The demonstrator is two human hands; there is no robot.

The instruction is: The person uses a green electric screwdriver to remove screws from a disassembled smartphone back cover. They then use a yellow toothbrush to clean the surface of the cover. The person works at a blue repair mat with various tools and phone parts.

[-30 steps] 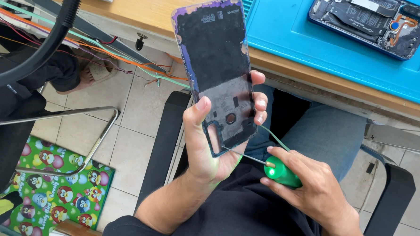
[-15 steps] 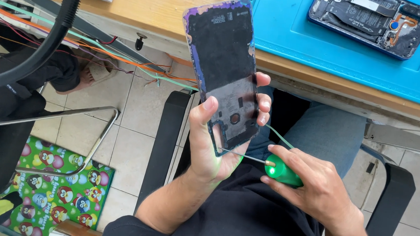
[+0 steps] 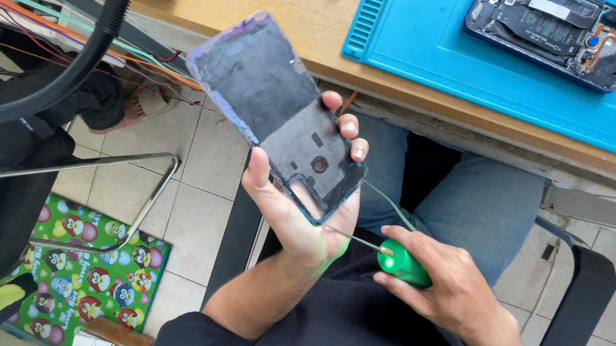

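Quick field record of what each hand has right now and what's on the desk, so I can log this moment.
left hand: holds the dark plastic phone back cover, inner side up, tilted
right hand: grips the green-handled screwdriver; its thin metal shaft points at the cover's lower edge
contact of tip: cannot tell
desk: blue rubber work mat on the wooden tabletop
on mat: opened phone body, internals exposed
nearby: another person's sandalled foot on the tiled floor

opened phone [image 3: 560, 35]: top cut by frame edge | screwdriver [image 3: 401, 261]: handle mostly hidden in right hand [image 3: 448, 293]
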